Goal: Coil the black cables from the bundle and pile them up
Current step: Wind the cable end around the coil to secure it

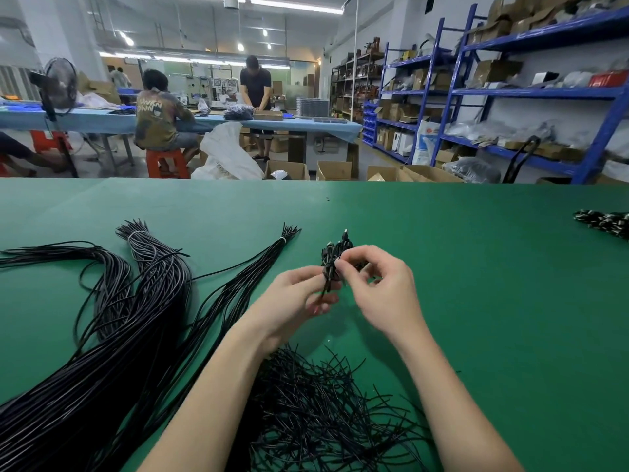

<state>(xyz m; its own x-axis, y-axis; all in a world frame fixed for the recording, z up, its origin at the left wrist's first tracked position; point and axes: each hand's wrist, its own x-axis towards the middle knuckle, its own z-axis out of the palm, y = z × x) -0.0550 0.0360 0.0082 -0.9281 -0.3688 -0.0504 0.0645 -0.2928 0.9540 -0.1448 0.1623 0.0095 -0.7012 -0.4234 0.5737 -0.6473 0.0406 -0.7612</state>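
**Coil in both hands, mid-frame**

My left hand (299, 294) and right hand (381, 284) both pinch a small coiled cable (335, 264) above the green worktop (476, 301). Long cable bundle (136, 318) lies lower left; short black ties (313, 410) bottom centre.

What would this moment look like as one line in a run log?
step: coiling | left hand: grips coil | right hand: pinches coil | bundles: left on table | ties: near edge
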